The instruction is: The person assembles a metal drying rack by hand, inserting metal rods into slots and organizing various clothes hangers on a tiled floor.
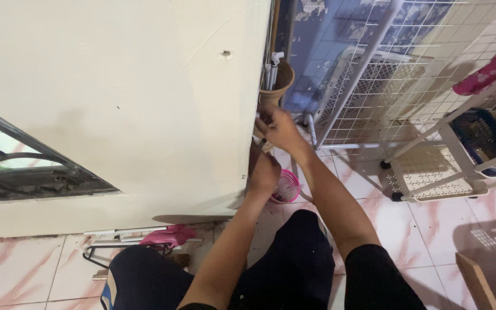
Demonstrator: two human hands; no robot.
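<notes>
I see the cream wall (133, 103) edge, where both my hands work. My right hand (279, 129) pinches something small I cannot make out; my left hand (262, 172) presses flat on the corner. A brown pot (279, 83) holds white pipes (274, 63); the pink basket (288, 186) sits on the floor tiles, contents unclear.

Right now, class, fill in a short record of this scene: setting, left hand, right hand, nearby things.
Setting: cream wall corner, tiled floor
Left hand: pressed on the wall edge, low down
Right hand: higher on the same edge, fingers pinched; what they hold is unclear
Nearby things: pink basket on the floor, brown pot, white wire rack
</notes>
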